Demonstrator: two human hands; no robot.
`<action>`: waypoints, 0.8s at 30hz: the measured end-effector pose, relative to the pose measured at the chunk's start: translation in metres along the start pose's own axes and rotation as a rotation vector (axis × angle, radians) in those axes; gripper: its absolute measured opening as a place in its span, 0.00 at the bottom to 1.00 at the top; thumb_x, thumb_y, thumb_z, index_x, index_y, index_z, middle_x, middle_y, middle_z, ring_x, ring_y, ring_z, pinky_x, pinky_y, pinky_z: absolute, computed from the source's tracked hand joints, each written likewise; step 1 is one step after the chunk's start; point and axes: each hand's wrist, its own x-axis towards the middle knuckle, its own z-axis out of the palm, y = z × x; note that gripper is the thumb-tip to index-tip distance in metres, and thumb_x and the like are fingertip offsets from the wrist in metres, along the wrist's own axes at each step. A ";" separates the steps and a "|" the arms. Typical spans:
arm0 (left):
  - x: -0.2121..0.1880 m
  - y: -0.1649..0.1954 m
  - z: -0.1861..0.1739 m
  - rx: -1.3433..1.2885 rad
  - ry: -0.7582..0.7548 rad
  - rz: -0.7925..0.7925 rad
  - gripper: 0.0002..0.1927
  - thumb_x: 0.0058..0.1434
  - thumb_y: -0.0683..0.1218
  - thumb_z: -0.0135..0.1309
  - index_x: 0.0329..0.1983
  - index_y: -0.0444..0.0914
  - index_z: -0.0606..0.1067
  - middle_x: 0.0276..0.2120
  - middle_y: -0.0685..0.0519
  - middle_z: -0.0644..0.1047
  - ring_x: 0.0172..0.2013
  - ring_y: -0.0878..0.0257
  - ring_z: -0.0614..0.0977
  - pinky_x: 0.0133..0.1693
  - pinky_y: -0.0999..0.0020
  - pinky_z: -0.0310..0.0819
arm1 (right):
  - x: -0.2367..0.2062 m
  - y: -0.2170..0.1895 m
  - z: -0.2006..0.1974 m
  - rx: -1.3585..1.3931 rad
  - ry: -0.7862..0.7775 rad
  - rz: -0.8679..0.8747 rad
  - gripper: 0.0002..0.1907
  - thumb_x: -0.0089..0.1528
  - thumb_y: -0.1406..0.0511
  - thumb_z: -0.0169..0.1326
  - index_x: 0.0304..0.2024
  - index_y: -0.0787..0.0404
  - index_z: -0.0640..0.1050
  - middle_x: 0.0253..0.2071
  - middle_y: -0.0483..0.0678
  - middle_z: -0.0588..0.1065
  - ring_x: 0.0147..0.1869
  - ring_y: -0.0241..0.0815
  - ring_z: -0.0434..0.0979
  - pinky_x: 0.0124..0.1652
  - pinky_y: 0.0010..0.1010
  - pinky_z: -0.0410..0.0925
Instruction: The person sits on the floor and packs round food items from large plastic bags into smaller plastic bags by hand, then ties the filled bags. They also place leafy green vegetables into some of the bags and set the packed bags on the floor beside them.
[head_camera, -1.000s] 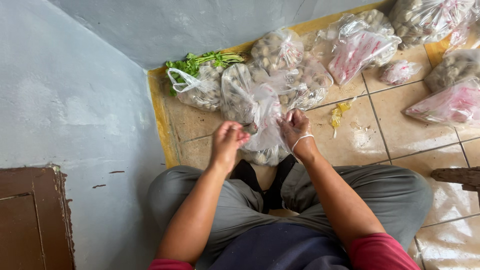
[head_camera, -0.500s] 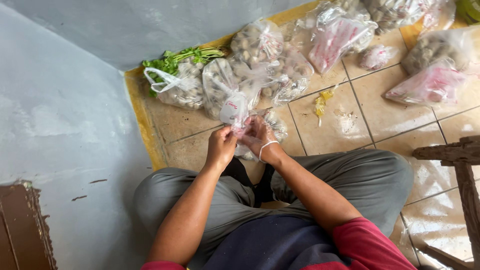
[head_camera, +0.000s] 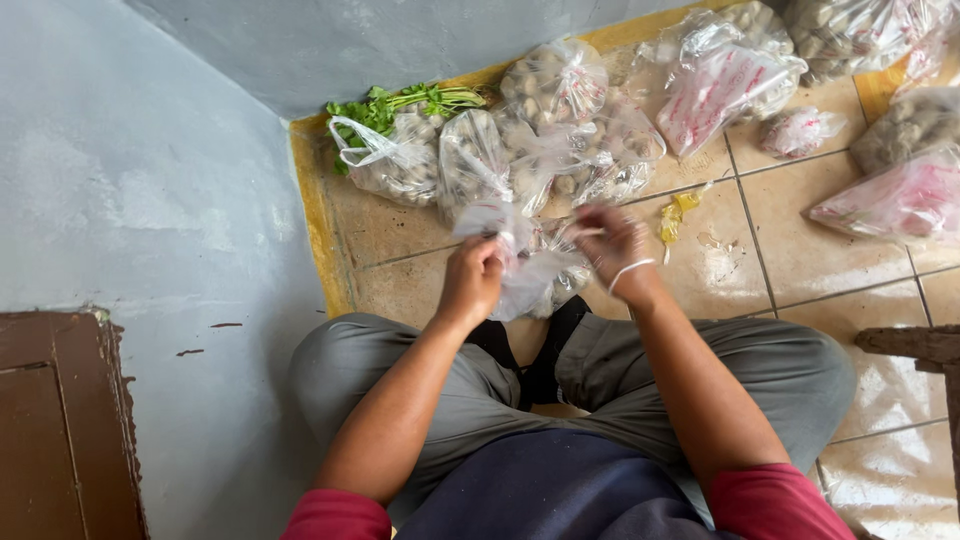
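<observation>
Plastic bag (head_camera: 535, 275) sits between your hands, low over the tiled floor (head_camera: 790, 250) ahead of your crossed legs. Your left hand (head_camera: 472, 280) is fisted on its neck, forearm stretched forward. Your right hand (head_camera: 615, 240) pinches the bag's other side, blurred, band at the wrist. Beyond your knuckles: filled clear bags (head_camera: 555, 85) of brownish lumps, plus greens (head_camera: 395, 103).

Tan floor tiles (head_camera: 800, 260) with a yellow border (head_camera: 310, 200) meet a blue-grey wall (head_camera: 150, 180). Clear plastic bags of small brown lumps (head_camera: 555, 80) lie clustered, beside a bunch of leafy greens (head_camera: 385, 105). Pink-printed bags (head_camera: 715, 90) lie farther right. A brown wooden panel (head_camera: 60, 420) stands at lower left.
</observation>
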 end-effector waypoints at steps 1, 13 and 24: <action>-0.001 0.002 0.006 0.003 -0.007 -0.035 0.09 0.58 0.36 0.52 0.40 0.33 0.78 0.36 0.41 0.80 0.34 0.51 0.83 0.34 0.61 0.77 | -0.004 -0.003 0.011 -0.124 -0.156 -0.046 0.17 0.59 0.66 0.61 0.49 0.61 0.73 0.46 0.43 0.74 0.45 0.32 0.74 0.44 0.28 0.73; 0.001 0.014 -0.005 0.150 0.025 -0.113 0.04 0.59 0.42 0.57 0.31 0.36 0.78 0.27 0.45 0.80 0.27 0.51 0.82 0.31 0.57 0.73 | -0.002 0.029 0.059 -0.338 0.050 0.387 0.08 0.68 0.63 0.54 0.43 0.62 0.79 0.34 0.47 0.79 0.36 0.34 0.75 0.38 0.28 0.70; 0.020 0.012 -0.048 0.490 0.244 -0.473 0.04 0.64 0.42 0.56 0.38 0.37 0.78 0.36 0.46 0.80 0.40 0.49 0.81 0.44 0.55 0.72 | 0.036 -0.018 -0.034 0.201 0.498 -0.073 0.07 0.78 0.66 0.47 0.44 0.61 0.68 0.38 0.44 0.69 0.37 0.36 0.66 0.38 0.28 0.65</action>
